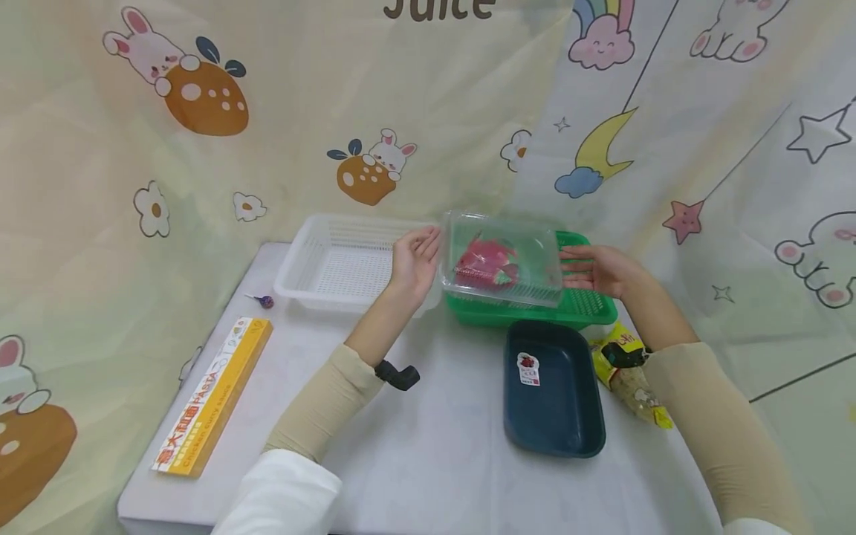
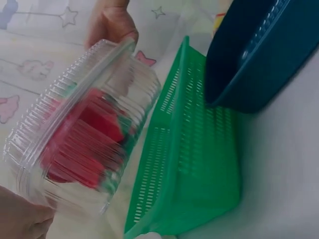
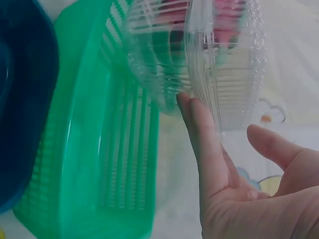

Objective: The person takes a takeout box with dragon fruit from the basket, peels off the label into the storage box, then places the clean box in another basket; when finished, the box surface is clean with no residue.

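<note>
A clear plastic clamshell box (image 1: 535, 249) is held up over the green basket (image 1: 595, 305), with a red, green-tipped dragon fruit (image 1: 486, 261) inside. My left hand (image 1: 416, 264) is at the box's left end, fingers loosely bent. At the opposite end, my right hand (image 1: 602, 271) touches the box with straight fingers. The right wrist view shows those fingers (image 3: 204, 134) along the box rim, the thumb apart from it. In the left wrist view, part of my left hand (image 2: 22, 216) shows under the box's lower corner.
Left of the green basket is a white basket (image 1: 294, 279). A dark blue tray (image 1: 555, 401) overlaps the green basket's front, with a yellow snack bag (image 1: 638, 390) on its right. On the table's left lie a lollipop (image 1: 266, 302) and a yellow pasta box (image 1: 214, 397).
</note>
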A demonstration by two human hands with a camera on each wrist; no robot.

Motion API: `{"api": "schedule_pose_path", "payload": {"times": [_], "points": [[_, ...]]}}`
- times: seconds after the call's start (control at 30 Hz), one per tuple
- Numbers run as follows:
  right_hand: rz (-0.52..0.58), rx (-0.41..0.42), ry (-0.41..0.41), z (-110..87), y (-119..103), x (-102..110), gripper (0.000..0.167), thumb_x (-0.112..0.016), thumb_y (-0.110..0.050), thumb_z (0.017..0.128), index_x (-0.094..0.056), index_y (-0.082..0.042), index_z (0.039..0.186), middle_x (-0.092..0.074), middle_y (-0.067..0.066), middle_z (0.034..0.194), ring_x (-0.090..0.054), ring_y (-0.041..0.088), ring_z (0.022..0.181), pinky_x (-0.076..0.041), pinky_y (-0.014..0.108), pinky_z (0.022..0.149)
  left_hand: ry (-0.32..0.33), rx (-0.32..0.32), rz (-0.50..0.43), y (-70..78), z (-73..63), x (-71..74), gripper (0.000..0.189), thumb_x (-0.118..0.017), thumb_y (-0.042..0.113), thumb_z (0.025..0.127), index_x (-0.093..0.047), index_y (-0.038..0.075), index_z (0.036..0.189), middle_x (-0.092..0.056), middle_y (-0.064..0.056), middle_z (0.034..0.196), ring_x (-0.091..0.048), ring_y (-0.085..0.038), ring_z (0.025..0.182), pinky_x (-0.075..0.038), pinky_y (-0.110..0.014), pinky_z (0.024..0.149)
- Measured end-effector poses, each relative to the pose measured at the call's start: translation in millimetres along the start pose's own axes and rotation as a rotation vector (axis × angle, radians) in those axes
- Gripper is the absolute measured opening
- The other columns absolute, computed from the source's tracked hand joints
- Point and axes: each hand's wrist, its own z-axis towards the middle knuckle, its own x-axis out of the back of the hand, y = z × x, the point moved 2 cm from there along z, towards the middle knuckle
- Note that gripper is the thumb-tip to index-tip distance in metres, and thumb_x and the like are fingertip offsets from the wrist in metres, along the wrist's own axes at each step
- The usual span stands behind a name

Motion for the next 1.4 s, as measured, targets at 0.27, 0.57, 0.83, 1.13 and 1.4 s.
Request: {"api": "schedule_pose_path", "payload": {"times": [0.27, 0.57, 0.83, 1.13, 1.4], "points": [[-0.079, -0.054, 0.032, 20.9, -7.2, 19.0, 0.054, -0.050, -0.034, 0.111, -0.035, -0.011, 0.157, -0.037, 0.018, 0.151, -0.070, 0.015, 0.094, -0.061, 0.030, 0.094, 0.037, 0.015, 0.043, -19.8, 38.6, -4.3, 0.062, -0.047, 0.004, 0.100, -0.023, -0.008, 0.156, -0.029, -0.026, 0.164, -0.027, -0.034, 0.156, -0.021, -0.033, 0.129], [-0.176, -0.072, 0.067, 39.0, -5.2, 42.3, 0.067, -0.042, -0.032, 0.113, -0.014, -0.002, 0.166, -0.031, 0.023, 0.160, -0.069, 0.014, 0.092, -0.060, 0.031, 0.095, 0.095, 0.047, 0.182, -50.4, 74.1, 0.4, 0.063, -0.050, 0.006, 0.099, -0.031, -0.008, 0.157, -0.033, -0.027, 0.164, -0.033, -0.035, 0.154, -0.026, -0.036, 0.128], [-0.196, -0.140, 0.125, 55.3, 3.6, 47.7, 0.074, -0.047, -0.039, 0.111, -0.016, 0.001, 0.165, -0.018, 0.029, 0.168, -0.062, 0.030, 0.119, -0.052, 0.040, 0.110, 0.106, 0.060, 0.425, -76.7, 96.1, 8.9, 0.064, -0.053, 0.018, 0.101, -0.035, -0.004, 0.158, -0.034, -0.022, 0.166, -0.029, -0.033, 0.156, -0.024, -0.036, 0.129], [-0.184, -0.216, 0.176, 68.3, 16.2, 50.1, 0.083, -0.043, -0.050, 0.110, -0.009, 0.001, 0.165, -0.014, 0.028, 0.170, -0.028, 0.044, 0.153, -0.042, 0.048, 0.119, 0.147, 0.037, 0.719, -99.3, 98.8, 12.5, 0.051, -0.051, 0.036, 0.102, -0.059, 0.009, 0.145, -0.045, -0.011, 0.160, -0.041, -0.030, 0.147, -0.035, -0.046, 0.123], [-0.166, -0.236, 0.114, 67.8, 9.4, 39.8, 0.086, -0.039, -0.054, 0.109, 0.001, -0.002, 0.166, 0.003, 0.031, 0.170, -0.010, 0.048, 0.157, -0.028, 0.056, 0.126, 0.121, 0.043, 0.773, -112.2, 106.8, 17.3, 0.054, -0.047, 0.041, 0.104, -0.056, 0.015, 0.151, -0.036, -0.005, 0.168, -0.029, -0.030, 0.155, -0.028, -0.048, 0.126]]}}
